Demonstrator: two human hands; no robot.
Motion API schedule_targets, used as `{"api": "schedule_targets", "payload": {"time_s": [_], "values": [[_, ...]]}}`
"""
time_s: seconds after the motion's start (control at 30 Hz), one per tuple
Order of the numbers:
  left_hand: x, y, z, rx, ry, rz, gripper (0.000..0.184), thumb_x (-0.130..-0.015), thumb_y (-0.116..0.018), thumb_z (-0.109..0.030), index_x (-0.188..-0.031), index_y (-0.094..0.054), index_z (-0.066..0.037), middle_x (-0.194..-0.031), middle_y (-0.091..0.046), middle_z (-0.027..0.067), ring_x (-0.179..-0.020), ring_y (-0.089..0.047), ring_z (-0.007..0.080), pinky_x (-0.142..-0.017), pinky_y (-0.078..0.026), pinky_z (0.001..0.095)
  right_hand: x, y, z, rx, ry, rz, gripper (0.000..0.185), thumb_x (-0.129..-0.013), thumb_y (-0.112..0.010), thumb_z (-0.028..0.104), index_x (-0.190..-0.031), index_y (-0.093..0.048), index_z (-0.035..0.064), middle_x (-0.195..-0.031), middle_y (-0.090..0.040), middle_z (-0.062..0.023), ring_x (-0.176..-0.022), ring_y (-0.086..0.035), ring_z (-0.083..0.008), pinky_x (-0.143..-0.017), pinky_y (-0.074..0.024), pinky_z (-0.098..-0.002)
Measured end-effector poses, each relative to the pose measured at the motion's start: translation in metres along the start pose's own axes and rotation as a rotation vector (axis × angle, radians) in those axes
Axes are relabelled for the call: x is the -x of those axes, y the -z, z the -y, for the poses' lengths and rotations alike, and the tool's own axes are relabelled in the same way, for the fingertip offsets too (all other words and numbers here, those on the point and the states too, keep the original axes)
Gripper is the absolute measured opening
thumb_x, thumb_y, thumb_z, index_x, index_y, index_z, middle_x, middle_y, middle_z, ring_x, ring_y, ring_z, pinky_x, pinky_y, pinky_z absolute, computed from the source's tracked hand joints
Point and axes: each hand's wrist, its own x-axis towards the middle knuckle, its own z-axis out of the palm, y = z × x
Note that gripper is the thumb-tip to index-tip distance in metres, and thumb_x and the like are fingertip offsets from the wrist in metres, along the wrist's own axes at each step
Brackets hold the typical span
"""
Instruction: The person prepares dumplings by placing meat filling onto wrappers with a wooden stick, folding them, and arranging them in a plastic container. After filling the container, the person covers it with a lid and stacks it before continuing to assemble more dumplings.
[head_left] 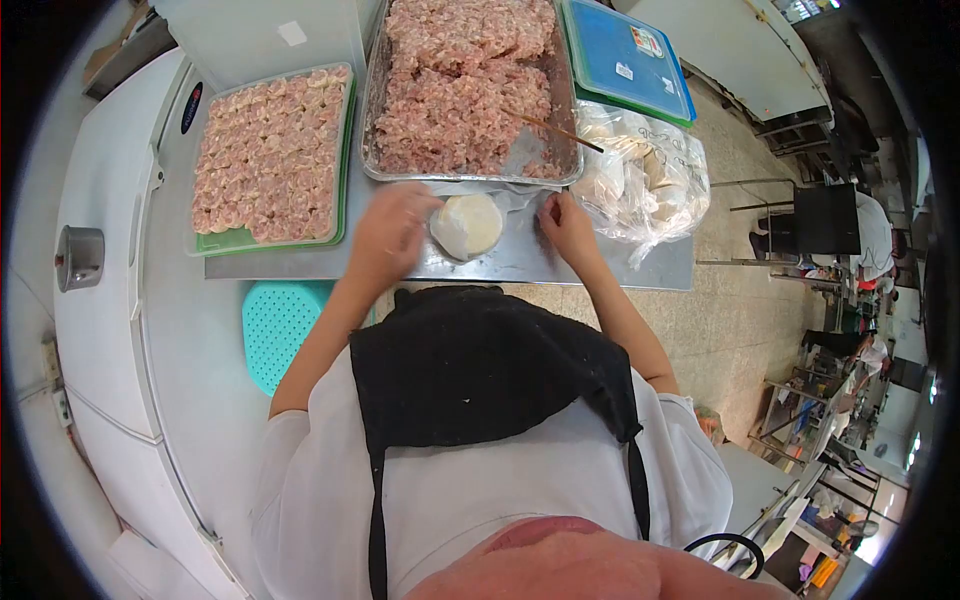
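Note:
A round stack of pale dough wrappers [470, 226] lies on the metal table, partly on clear plastic film [515, 196]. Just left of the stack is my left hand [392, 232], smeared by motion, its fingertips close to the wrappers' edge. To the right of them, my right hand [568, 222] has its fingers curled together at the film's right end; what they pinch is hidden. Behind both hands stands a big metal tray [372, 150] of pink minced meat [450, 100]. A thin brown stick [565, 134] with a dark tip leans across its right side.
Left, a green-edged tray [225, 240] holds rows of meat-topped dumplings. On the right lie a clear plastic bag [650, 185] of pale round packs and a blue lid [625, 60]. Below the table's left side is a turquoise perforated stool [285, 335]. White refrigerators [100, 260] stand far left.

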Motion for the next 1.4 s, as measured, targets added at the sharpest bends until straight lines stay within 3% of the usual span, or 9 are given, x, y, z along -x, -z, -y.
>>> {"api": "schedule_targets", "payload": {"time_s": [0.13, 0.2, 0.33, 0.43, 0.6, 0.7, 0.9, 1.17, 1.4], "values": [[0.011, -0.042, -0.007, 0.102, -0.067, 0.280, 0.053, -0.076, -0.067, -0.006, -0.127, -0.051, -0.005, -0.132, -0.050, 0.0219, -0.124, -0.048, 0.0369, -0.105, -0.038, 0.0438, 0.014, 0.026, 0.059, 0.019, 0.148, 0.152, 0.018, -0.083, -0.067, 0.017, -0.093, -0.058, 0.0047, -0.083, -0.065, -0.0132, -0.078, -0.064, -0.0328, -0.071, -0.0506, -0.0418], [0.019, -0.051, 0.000, -0.031, -0.045, 0.332, 0.088, -0.076, -0.075, -0.021, -0.147, -0.026, -0.003, -0.147, -0.032, 0.0279, -0.135, -0.036, 0.0391, -0.112, -0.029, 0.0460, 0.013, 0.014, 0.073, 0.005, 0.709, 0.062, 0.032, -0.084, -0.069, 0.024, -0.108, -0.059, 0.0049, -0.101, -0.065, -0.0147, -0.094, -0.062, -0.0342, -0.083, -0.0499, -0.0421], [0.047, -0.043, 0.021, 0.189, 0.280, 0.275, 0.087, -0.079, -0.074, -0.026, -0.147, -0.026, -0.003, -0.146, -0.037, 0.0235, -0.136, -0.036, 0.0372, -0.112, -0.029, 0.0465, -0.002, -0.016, 0.077, 0.007, 0.595, 0.180, 0.056, -0.087, -0.065, 0.034, -0.131, -0.050, 0.0034, -0.127, -0.055, -0.0223, -0.119, -0.051, -0.0390, -0.100, -0.0414, -0.0434], [0.070, -0.016, 0.032, -0.275, 0.185, 0.649, 0.075, -0.080, -0.072, -0.031, -0.140, -0.038, -0.003, -0.144, -0.041, 0.0187, -0.134, -0.038, 0.0371, -0.112, -0.029, 0.0440, -0.003, -0.023, 0.045, -0.126, 0.317, 0.317, 0.056, -0.089, -0.062, 0.036, -0.132, -0.048, 0.0028, -0.126, -0.055, -0.0239, -0.119, -0.050, -0.0394, -0.100, -0.0407, -0.0434], [0.066, 0.033, 0.026, -0.204, 0.272, 0.796, 0.033, -0.085, -0.068, -0.029, -0.109, -0.064, -0.006, -0.128, -0.058, 0.0129, -0.113, -0.057, 0.0312, -0.100, -0.043, 0.0407, 0.005, -0.004, 0.006, 0.012, 0.335, 0.347, 0.045, -0.086, -0.068, 0.028, -0.124, -0.055, 0.0066, -0.111, -0.060, -0.0190, -0.097, -0.062, -0.0327, -0.082, -0.0504, -0.0398], [0.034, 0.029, 0.002, -0.093, 0.234, 0.361, 0.027, -0.088, -0.064, -0.023, -0.107, -0.065, -0.005, -0.118, -0.064, 0.0118, -0.105, -0.062, 0.0291, -0.094, -0.046, 0.0414, 0.005, -0.001, 0.017, -0.006, 0.532, 0.083, 0.041, -0.084, -0.070, 0.024, -0.120, -0.058, 0.0081, -0.111, -0.059, -0.0153, -0.088, -0.063, -0.0297, -0.076, -0.0521, -0.0386], [-0.006, -0.041, 0.019, 0.577, 0.562, 0.244, 0.040, -0.097, -0.049, -0.030, -0.127, -0.057, -0.005, -0.132, -0.055, 0.0131, -0.124, -0.051, 0.0304, -0.106, -0.036, 0.0364, 0.016, -0.013, 0.065, -0.102, 0.571, 0.106, 0.051, -0.086, -0.067, 0.029, -0.129, -0.052, 0.0060, -0.132, -0.050, -0.0165, -0.108, -0.058, -0.0367, -0.089, -0.0491, -0.0402], [0.056, -0.032, 0.071, -0.128, 0.212, 0.328, 0.038, -0.094, -0.053, -0.029, -0.124, -0.060, -0.007, -0.133, -0.054, 0.0156, -0.125, -0.048, 0.0339, -0.106, -0.036, 0.0392, 0.011, 0.021, -0.027, 0.391, 0.602, 0.126, 0.040, -0.081, -0.063, 0.013, -0.121, -0.059, 0.0092, -0.122, -0.056, -0.0130, -0.107, -0.054, -0.0337, -0.092, -0.0447, -0.0412], [0.010, -0.023, 0.019, -0.009, -0.004, 0.125, 0.017, -0.078, -0.072, -0.013, -0.090, -0.063, -0.007, -0.094, -0.061, 0.0102, -0.092, -0.059, 0.0308, -0.080, -0.047, 0.0406, 0.020, 0.020, 0.043, -0.089, 0.382, 0.012, 0.046, -0.079, -0.062, 0.005, -0.125, -0.055, 0.0060, -0.122, -0.054, -0.0191, -0.115, -0.051, -0.0383, -0.098, -0.0427, -0.0443]]}}
